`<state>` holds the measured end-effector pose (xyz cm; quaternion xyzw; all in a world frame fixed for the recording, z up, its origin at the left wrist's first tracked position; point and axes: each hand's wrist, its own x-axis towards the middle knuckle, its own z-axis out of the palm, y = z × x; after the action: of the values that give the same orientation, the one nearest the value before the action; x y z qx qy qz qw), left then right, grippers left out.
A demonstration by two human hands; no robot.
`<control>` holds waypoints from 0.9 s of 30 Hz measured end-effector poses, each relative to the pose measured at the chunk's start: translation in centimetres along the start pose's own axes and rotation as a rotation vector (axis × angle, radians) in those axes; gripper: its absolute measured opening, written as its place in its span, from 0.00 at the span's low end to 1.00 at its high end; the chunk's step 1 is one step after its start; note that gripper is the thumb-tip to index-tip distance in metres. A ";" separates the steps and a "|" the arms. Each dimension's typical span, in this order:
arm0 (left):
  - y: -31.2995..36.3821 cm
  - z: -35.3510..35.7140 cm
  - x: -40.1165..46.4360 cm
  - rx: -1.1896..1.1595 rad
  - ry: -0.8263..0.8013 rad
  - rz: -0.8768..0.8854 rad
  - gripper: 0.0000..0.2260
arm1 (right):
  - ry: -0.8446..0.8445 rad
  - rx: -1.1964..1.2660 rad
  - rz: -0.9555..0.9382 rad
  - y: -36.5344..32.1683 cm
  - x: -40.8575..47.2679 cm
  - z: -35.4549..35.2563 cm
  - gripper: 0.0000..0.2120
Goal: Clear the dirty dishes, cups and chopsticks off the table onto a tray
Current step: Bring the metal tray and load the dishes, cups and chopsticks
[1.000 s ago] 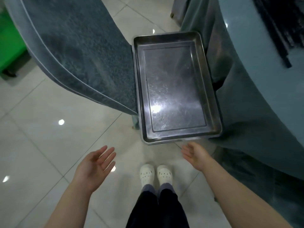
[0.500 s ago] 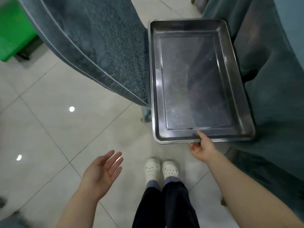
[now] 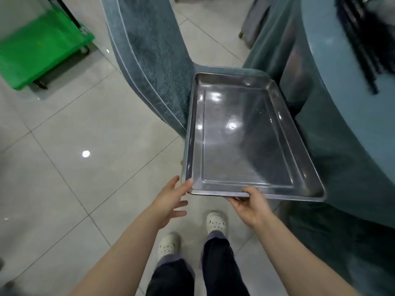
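Note:
An empty steel tray [image 3: 245, 137] lies on the seat of a teal upholstered chair [image 3: 149, 52], its near end sticking out over the floor. My right hand [image 3: 250, 205] grips the tray's near rim, thumb on top and fingers underneath. My left hand [image 3: 171, 199] is at the tray's near left corner with fingers spread, the thumb touching the rim. Dark chopsticks [image 3: 361, 45], blurred, lie on the table at the upper right. No dishes or cups are in view.
The table with a teal cloth [image 3: 352, 146] fills the right side. A green plastic cart [image 3: 40, 50] stands on the tiled floor at upper left. Another chair [image 3: 254, 20] shows at the top. My feet in white shoes stand below the tray.
My right hand went from reaching for the tray's near rim to gripping it. My left hand rose from hanging open over the floor to the tray's left corner. The view shifted.

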<state>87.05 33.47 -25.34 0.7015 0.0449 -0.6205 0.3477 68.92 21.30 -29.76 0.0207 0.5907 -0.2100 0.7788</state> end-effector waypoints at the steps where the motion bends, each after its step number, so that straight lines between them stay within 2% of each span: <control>1: -0.1 0.1 -0.1 0.033 -0.029 0.001 0.32 | -0.005 0.008 -0.011 0.3 -1.0 0.0 0.07; 5: -0.7 -0.5 -1.2 -0.002 -0.108 0.044 0.17 | -0.042 -0.007 -0.055 2.5 -5.5 -0.9 0.07; 7: -0.9 -1.4 -2.2 -0.004 -0.128 0.084 0.14 | -0.051 -0.007 -0.075 4.0 -7.6 -1.6 0.07; 14: -0.4 -5.4 -7.0 -0.023 -0.169 0.207 0.23 | -0.038 0.026 -0.170 9.5 -15.4 -2.5 0.05; 19: 1.8 -6.3 -10.2 0.003 -0.178 0.281 0.19 | -0.044 0.047 -0.216 12.0 -21.7 -2.6 0.05; 23: 3.7 -6.0 -12.0 0.045 -0.164 0.345 0.19 | -0.023 0.011 -0.276 12.4 -25.4 -3.3 0.04; 27: 4.7 -5.7 -13.5 -0.031 -0.144 0.432 0.20 | -0.001 -0.045 -0.346 12.8 -28.3 -4.3 0.06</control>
<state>91.12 37.98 -11.24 0.6434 -0.1215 -0.5792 0.4856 63.46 42.75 -7.52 -0.0989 0.5898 -0.3275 0.7315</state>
